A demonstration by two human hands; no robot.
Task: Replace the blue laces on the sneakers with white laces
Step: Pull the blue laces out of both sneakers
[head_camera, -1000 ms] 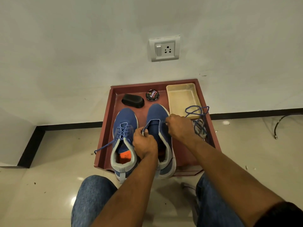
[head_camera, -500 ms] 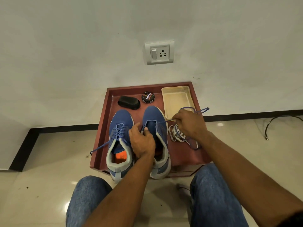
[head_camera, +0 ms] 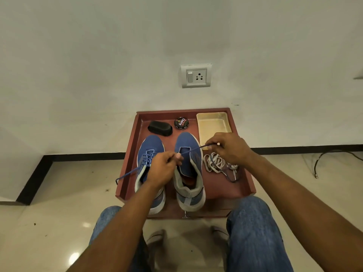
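Bare tray floor lies open right of the right sneaker, bounded behind by the lace pile and cream dish.

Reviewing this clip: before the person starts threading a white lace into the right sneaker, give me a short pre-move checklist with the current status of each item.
1. Right sneaker eyelets free of lace: ok.
2. Blue lace set aside: not ok; left hand and right hand pinch it, stretched between them.
3. White laces at hand: ok, piled on the tray beside that shoe.
4. Left sneaker unlaced: not ok, blue lacing in place.
5. White lace tangle-free: cannot tell.
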